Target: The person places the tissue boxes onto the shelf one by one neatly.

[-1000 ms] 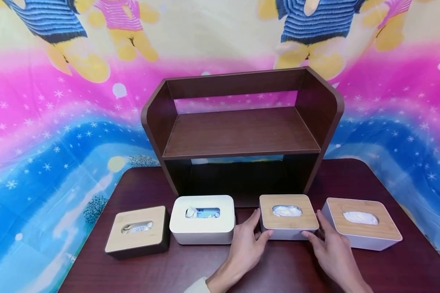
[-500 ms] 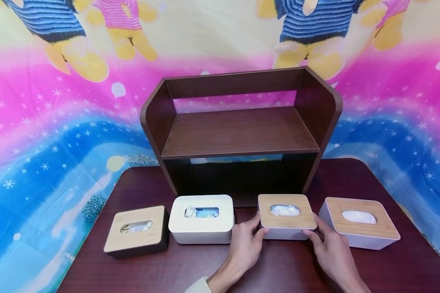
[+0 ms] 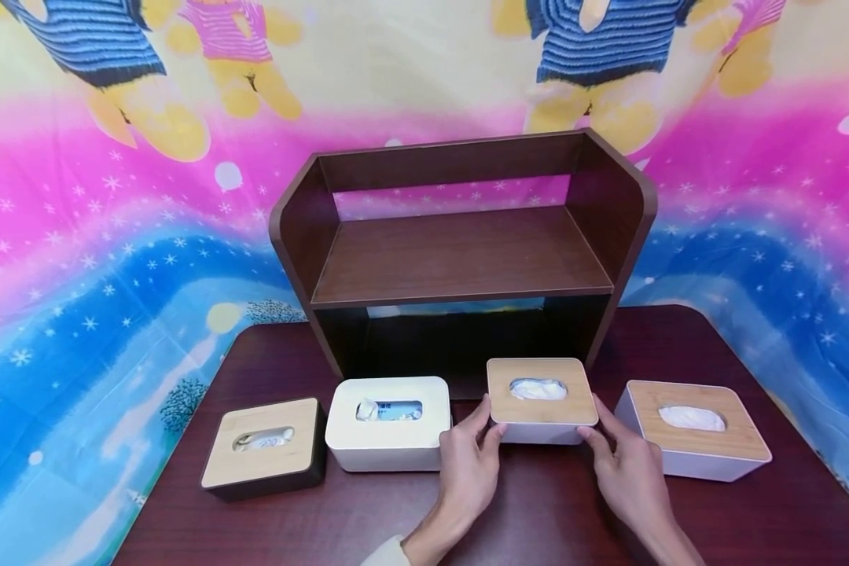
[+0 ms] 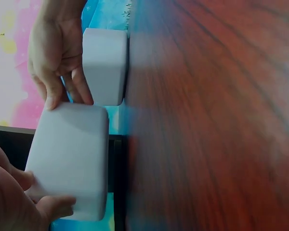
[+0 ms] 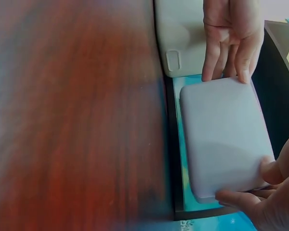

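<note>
A tissue box with a bamboo lid and pale body [image 3: 541, 431] is held between both hands, with white tissue showing in its oval slot. My left hand [image 3: 469, 465] grips its left end, thumb on the front side. At the right end, my right hand [image 3: 626, 470] grips it the same way. Both wrist views show the box's pale side [image 4: 70, 149] raised off the tabletop. A white tissue box [image 3: 389, 458] stands just left of my left hand. Close to my right hand is another bamboo-lidded tissue box [image 3: 714, 465].
Behind the boxes stands a dark brown two-tier shelf [image 3: 460, 297], its lower compartment facing the hands. A black tissue box with a light wooden lid [image 3: 265, 475] sits at the far left of the dark red table [image 3: 538, 519]. A patterned cloth [image 3: 113, 259] hangs behind.
Over the last half second, both hands have lifted the bamboo-lidded tissue box and carried it slightly left and toward the shelf. The other boxes have stayed in place.
</note>
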The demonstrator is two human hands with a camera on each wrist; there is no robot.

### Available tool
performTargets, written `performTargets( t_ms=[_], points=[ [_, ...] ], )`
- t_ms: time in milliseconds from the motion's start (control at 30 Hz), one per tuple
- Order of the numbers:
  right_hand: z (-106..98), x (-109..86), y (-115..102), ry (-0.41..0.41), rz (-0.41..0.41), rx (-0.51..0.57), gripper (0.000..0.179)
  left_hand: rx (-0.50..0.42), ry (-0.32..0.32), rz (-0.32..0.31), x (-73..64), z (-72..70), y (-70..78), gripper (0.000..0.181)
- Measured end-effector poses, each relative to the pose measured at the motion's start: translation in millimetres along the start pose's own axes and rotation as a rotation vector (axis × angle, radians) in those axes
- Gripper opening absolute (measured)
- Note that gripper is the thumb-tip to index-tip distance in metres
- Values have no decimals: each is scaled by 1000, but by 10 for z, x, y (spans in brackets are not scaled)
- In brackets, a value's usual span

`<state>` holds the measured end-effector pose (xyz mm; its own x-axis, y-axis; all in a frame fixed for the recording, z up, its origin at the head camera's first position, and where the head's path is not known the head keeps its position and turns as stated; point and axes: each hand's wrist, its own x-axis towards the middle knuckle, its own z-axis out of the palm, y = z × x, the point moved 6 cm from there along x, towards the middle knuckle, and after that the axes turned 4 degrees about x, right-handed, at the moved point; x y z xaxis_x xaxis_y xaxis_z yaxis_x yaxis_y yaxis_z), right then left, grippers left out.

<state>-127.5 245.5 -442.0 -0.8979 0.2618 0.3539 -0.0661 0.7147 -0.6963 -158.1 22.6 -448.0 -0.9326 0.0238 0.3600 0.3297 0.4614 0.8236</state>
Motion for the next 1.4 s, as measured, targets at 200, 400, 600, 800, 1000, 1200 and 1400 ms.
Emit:
performTargets(
  t_ms=[200,400,600,800,1000,1200,1400],
  points=[
    [59,131,-10,26,49,67,53,-111,90,-50,66,58,1,47],
    [133,248,-23,78,94,126,52,-172,178,-120,130,125,-40,48],
    [227,344,11,96,149,172,51,-177,226,-175,214,196,-79,48],
    [311,457,74,86,154,181,51,-160,272,-164,320,257,-122,46],
    [437,553,113,85,147,170,50,-148,296,-182,419,292,-178,45],
    [497,618,109,70,143,184,50,-147,297,-209,506,320,-202,45],
    [516,669,69,67,117,159,50,-130,300,-212,578,349,-233,45]
  ],
)
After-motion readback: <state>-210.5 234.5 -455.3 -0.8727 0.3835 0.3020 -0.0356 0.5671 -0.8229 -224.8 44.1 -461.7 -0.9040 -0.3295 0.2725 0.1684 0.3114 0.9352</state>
